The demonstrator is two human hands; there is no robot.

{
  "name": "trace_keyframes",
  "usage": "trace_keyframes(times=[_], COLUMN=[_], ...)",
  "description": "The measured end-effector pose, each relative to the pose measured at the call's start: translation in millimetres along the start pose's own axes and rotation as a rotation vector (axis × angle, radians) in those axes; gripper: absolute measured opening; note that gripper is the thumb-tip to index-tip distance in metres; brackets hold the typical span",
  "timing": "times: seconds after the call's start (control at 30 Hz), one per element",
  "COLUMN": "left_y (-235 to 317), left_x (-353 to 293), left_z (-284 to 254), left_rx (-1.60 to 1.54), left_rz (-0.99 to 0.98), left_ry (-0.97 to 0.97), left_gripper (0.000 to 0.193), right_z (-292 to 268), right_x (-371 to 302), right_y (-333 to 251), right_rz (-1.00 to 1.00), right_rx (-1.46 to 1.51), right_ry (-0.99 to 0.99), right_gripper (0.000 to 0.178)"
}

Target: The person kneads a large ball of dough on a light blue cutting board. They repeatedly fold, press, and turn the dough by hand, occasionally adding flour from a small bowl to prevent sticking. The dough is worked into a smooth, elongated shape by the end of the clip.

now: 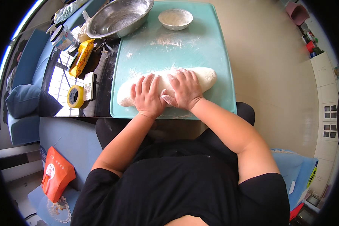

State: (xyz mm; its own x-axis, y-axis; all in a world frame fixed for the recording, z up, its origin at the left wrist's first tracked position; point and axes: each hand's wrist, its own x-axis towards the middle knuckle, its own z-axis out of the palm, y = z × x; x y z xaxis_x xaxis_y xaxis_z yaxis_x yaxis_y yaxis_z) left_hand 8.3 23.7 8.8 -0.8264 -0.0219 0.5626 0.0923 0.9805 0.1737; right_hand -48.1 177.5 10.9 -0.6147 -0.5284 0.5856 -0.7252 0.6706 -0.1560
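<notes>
A thick, floured log of dough [206, 77] lies crosswise on a pale green board [169, 54], its right end a little farther from me than its left. My left hand [147, 94] rests on the dough left of its middle, palm down with fingers stretched out. Just right of it, my right hand [184, 88] also presses flat on the dough, fingers extended. The two thumbs come close together between the hands. Both palms hide the dough's middle. Loose flour is scattered on the board beyond the dough.
A small bowl of flour [175, 19] stands at the board's far side, beside a large metal basin [118, 19]. On the dark table to the left lie yellow tape [75, 96], a white remote control [89, 86], a yellow packet [81, 58] and a lidded jar [64, 39].
</notes>
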Motion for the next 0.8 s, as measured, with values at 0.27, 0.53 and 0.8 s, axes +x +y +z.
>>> trace_keyframes(times=[0.27, 0.53, 0.8], left_y=[-21, -37, -44], left_x=[46, 119, 174], left_z=[31, 81, 114], left_rx=[-0.066, -0.036, 0.048], left_rz=[-0.029, -0.149, -0.268], left_ry=[-0.051, -0.026, -0.205], left_gripper=[0.049, 0.023, 0.034], right_z=[17, 51, 80], right_x=[45, 114, 149], right_y=[21, 66, 108], right_rz=[0.093, 0.287, 0.468], right_rx=[0.092, 0.308, 0.264], right_ry=[-0.099, -0.214, -0.241], right_gripper=[0.041, 0.027, 0.041])
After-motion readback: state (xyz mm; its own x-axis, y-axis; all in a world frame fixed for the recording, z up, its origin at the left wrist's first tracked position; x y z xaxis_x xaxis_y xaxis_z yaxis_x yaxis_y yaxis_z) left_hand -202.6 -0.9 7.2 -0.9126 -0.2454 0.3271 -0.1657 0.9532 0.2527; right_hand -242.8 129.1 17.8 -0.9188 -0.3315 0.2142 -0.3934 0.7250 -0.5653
